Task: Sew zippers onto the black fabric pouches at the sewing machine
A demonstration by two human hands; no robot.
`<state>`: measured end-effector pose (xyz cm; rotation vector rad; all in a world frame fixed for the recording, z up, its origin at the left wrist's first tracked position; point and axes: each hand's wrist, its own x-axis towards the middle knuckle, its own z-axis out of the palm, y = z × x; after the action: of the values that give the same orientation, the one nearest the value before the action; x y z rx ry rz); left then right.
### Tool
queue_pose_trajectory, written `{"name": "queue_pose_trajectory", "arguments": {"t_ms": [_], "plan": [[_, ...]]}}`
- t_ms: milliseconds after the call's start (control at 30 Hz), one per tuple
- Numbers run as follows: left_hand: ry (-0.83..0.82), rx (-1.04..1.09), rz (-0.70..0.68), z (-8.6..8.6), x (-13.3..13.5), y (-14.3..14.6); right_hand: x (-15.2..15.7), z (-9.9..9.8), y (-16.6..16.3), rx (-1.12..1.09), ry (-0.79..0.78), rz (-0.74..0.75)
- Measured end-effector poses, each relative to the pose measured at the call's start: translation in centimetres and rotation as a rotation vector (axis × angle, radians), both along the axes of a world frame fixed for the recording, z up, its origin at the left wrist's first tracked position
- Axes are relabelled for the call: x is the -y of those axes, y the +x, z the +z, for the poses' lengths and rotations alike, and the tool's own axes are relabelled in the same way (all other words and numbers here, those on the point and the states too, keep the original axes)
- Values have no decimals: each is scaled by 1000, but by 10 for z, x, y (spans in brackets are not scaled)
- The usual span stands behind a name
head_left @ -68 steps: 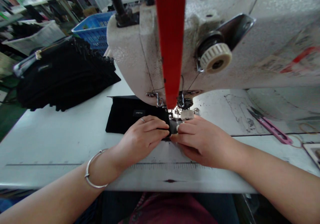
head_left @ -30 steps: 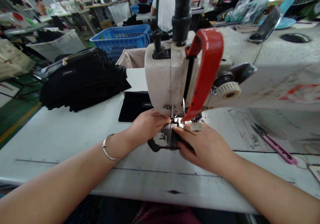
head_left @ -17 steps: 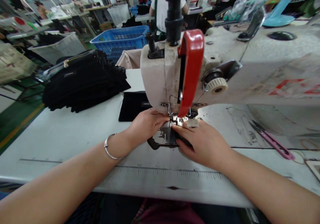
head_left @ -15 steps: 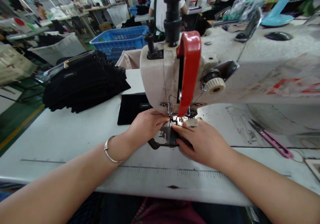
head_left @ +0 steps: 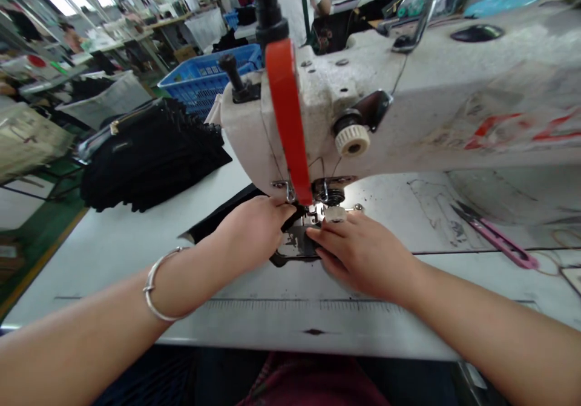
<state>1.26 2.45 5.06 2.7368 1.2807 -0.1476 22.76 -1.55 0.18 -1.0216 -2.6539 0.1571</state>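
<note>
A sewing machine (head_left: 376, 91) with a red lever guard (head_left: 288, 121) stands before me. Just left of its presser foot (head_left: 311, 213), my left hand (head_left: 249, 233) has its fingers closed on the edge of a black fabric piece (head_left: 227, 209), which slants out behind the hand and wrist. Part of that piece is hidden by the hand. To the right of the foot, my right hand (head_left: 367, 255) lies with fingers stretched out, tips on the metal needle plate (head_left: 297, 242). A whitish band (head_left: 336, 214) shows at its forefinger.
A stack of black fabric pieces (head_left: 149, 152) lies at the table's left. Pink-handled thread snips (head_left: 503, 242) rest at the right. A ruler scale (head_left: 281, 305) marks the front of the table. Beyond are a blue crate (head_left: 204, 79) and a person in white (head_left: 297, 6).
My left hand has moved a little left and nearer me. The black piece has turned from lying square to slanting toward me. My right hand has barely shifted. The view has also shifted.
</note>
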Motion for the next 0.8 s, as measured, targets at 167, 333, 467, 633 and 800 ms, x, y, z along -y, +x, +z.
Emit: {"name": "queue_pose_trajectory", "arguments": {"t_ms": [167,333,467,633,800], "plan": [[-478,213,139,13,-14,-7,2,0,-5,33,7,28],[-434,276,109,14,-9,-5,4,2,-7,51,-15,44],[-179,195,45,7,3,3,5,3,-5,41,-18,45],[-42,23,-15,0,17,18,7,3,-4,42,-47,56],[5,-35,-6,-3,23,30,7,3,-6,62,-72,62]]}}
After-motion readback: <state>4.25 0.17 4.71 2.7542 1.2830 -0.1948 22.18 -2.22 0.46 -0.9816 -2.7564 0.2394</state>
